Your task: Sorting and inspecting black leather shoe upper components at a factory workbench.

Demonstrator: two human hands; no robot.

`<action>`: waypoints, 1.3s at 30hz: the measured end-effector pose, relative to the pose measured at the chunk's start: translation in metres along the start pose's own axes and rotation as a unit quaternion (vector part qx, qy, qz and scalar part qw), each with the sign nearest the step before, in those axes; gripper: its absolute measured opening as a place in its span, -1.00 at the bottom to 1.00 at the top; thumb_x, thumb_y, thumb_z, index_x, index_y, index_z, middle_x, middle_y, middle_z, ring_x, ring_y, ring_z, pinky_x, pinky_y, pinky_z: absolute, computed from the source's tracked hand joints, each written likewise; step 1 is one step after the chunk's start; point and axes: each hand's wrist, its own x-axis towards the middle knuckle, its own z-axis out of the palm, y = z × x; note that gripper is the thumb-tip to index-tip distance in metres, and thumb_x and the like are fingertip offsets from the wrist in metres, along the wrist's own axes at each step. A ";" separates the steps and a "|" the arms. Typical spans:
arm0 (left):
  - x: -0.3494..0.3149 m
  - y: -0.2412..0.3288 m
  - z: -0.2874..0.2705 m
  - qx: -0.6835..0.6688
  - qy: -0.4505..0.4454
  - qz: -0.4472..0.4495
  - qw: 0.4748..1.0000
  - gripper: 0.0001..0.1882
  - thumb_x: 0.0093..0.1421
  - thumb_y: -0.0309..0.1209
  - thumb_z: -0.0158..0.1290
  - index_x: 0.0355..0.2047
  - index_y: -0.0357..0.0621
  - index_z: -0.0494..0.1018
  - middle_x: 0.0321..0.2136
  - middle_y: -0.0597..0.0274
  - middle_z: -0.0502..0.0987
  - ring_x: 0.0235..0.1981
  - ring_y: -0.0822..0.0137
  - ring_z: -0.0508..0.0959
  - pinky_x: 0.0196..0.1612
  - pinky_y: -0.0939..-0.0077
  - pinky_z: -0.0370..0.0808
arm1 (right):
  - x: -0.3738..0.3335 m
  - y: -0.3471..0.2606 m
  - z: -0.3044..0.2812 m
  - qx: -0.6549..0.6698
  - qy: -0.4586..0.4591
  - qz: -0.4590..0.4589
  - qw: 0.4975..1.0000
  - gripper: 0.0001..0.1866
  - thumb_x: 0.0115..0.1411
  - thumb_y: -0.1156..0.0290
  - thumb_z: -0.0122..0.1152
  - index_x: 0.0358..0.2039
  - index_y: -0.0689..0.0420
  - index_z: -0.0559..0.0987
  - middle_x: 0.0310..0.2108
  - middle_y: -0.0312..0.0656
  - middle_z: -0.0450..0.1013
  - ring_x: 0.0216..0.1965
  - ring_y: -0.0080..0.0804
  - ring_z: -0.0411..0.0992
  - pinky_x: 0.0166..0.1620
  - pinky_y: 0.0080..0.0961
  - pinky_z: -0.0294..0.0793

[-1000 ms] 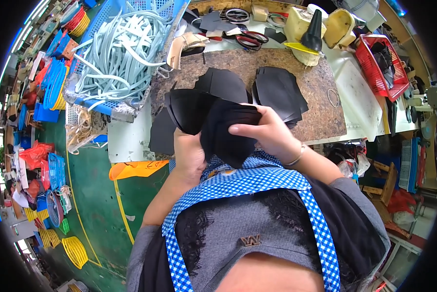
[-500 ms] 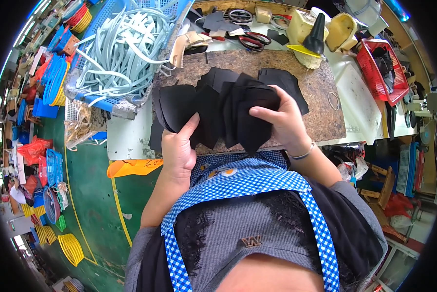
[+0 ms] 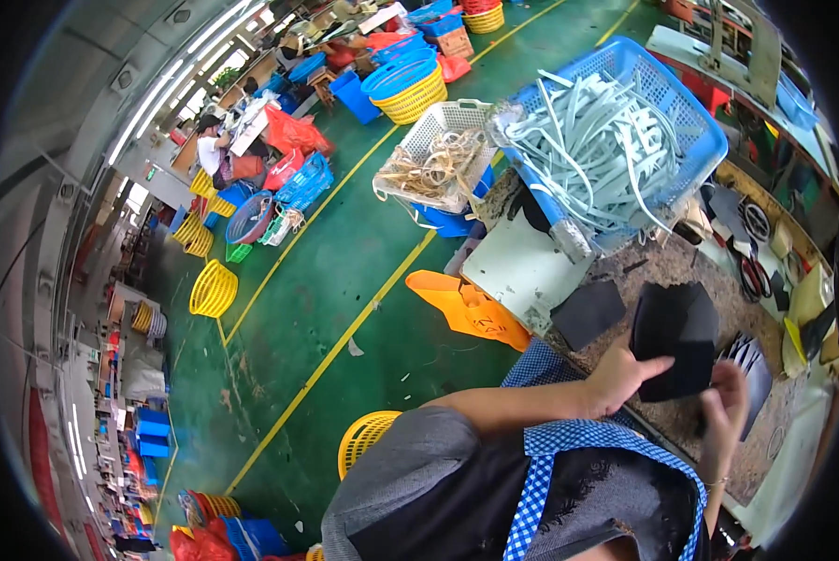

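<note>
A stack of flat black cut pieces [image 3: 676, 323] stands over the mottled work board [image 3: 616, 271]. My left hand [image 3: 620, 379] grips its lower left side, thumb across the front and the other fingers mostly hidden. My right hand [image 3: 726, 407] is at the stack's lower right edge with fingers bent; blur hides whether they hold the edge. Just beyond the right hand lies a fanned pile of black pieces [image 3: 754, 379]. Another black piece [image 3: 588, 314] rests on the board to the left of the stack.
A blue basket [image 3: 709, 154] of pale blue strips stands beyond the board. Scissors [image 3: 754, 279] and a yellowish block [image 3: 812, 304] are at the right. An orange sheet [image 3: 471, 309] juts from the table's left edge. A person [image 3: 215, 154] sits far off left.
The view has swung left, showing more of the green floor. The black pieces, earlier spread between both hands, now form one stack at my left hand; my right hand has moved to its lower edge.
</note>
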 end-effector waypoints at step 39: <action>0.013 0.026 -0.022 0.084 0.073 0.137 0.984 -0.64 0.16 -0.47 0.11 -0.04 -0.29 0.37 -0.19 0.16 0.52 -0.16 0.41 0.48 -0.06 0.50 0.41 | 0.020 -0.021 -0.064 -0.108 0.130 0.047 0.985 -0.76 0.11 0.64 0.14 -0.16 0.31 0.50 -0.37 -0.33 0.47 -0.39 -0.68 0.39 -0.29 -0.73 0.38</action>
